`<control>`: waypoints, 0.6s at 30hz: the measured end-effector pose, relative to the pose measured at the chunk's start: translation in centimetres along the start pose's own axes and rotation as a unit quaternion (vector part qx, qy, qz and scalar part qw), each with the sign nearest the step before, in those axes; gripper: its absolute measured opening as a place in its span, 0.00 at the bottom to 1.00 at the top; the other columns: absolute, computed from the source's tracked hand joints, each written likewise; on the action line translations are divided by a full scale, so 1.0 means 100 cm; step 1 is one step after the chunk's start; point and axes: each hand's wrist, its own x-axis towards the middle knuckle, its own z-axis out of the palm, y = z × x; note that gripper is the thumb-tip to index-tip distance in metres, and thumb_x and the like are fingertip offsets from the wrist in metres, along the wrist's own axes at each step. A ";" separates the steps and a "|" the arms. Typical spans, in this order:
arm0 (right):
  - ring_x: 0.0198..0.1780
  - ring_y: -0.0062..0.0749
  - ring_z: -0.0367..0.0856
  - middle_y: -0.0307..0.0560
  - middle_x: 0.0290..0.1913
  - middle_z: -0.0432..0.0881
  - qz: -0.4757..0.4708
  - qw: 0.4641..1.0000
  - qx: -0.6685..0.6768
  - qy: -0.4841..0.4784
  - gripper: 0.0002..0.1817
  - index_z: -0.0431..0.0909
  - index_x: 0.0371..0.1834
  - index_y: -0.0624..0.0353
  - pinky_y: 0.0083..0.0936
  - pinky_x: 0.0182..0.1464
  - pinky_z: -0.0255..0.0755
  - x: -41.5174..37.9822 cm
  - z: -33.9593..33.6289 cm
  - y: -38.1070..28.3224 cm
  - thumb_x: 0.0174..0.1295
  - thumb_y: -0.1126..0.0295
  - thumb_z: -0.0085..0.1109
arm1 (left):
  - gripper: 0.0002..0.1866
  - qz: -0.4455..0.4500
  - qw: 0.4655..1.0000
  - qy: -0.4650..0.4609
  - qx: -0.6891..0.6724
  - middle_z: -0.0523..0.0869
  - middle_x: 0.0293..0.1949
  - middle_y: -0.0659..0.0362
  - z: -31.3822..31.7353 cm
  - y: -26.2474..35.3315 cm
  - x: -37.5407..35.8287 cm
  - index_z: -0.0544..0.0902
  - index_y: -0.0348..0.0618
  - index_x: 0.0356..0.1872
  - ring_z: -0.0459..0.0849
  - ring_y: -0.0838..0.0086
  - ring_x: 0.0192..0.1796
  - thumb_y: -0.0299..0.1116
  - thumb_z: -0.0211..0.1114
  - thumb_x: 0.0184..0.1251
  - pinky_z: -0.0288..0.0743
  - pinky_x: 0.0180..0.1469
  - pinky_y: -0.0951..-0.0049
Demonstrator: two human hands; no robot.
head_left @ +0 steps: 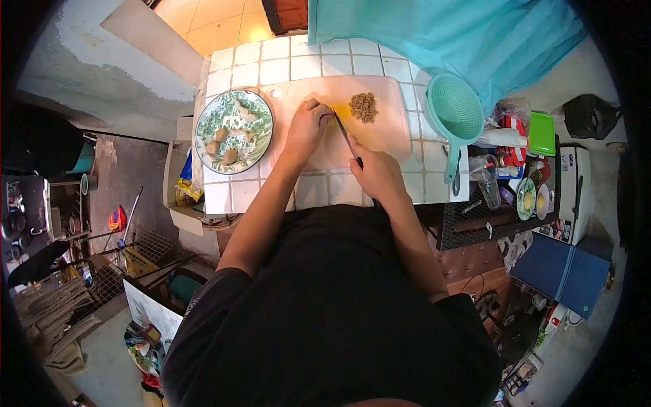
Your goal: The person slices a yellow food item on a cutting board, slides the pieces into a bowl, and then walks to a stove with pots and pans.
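My right hand is wrapped round the handle of a kitchen knife, whose blade points away from me over the cutting board. Just left of the blade, my left hand rests on the board with its fingers curled and pressed together; whatever lies under them is hidden. A small heap of finely chopped brown food sits on the board to the right of the knife tip. Left of the board stands a green-and-white patterned plate, bearing a few brown balls and pale pieces.
White tiles cover the counter. At its right edge lies a turquoise strainer with its handle towards me, below a blue cloth. Further right, a black rack carries cups, packets and small dishes. A cardboard box stands at the left edge.
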 end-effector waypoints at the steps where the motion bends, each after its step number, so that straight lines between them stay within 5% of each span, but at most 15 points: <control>1: 0.39 0.61 0.90 0.62 0.34 0.89 0.000 1.000 0.000 -0.001 0.33 0.72 0.82 0.44 0.54 0.48 0.82 0.000 -0.001 -0.001 0.73 0.58 0.61 | 0.06 0.006 1.000 0.004 0.006 0.89 0.43 0.50 0.000 0.000 0.001 0.92 0.40 0.41 0.86 0.51 0.51 0.24 0.71 0.66 0.82 0.57 0.57; 18: 0.39 0.61 0.89 0.62 0.35 0.89 0.009 1.000 0.001 0.001 0.35 0.69 0.84 0.48 0.54 0.47 0.82 0.005 0.011 0.004 0.73 0.62 0.61 | 0.05 0.011 0.999 0.024 0.018 0.89 0.43 0.52 -0.001 0.000 0.000 0.92 0.40 0.40 0.86 0.53 0.51 0.24 0.73 0.64 0.82 0.56 0.59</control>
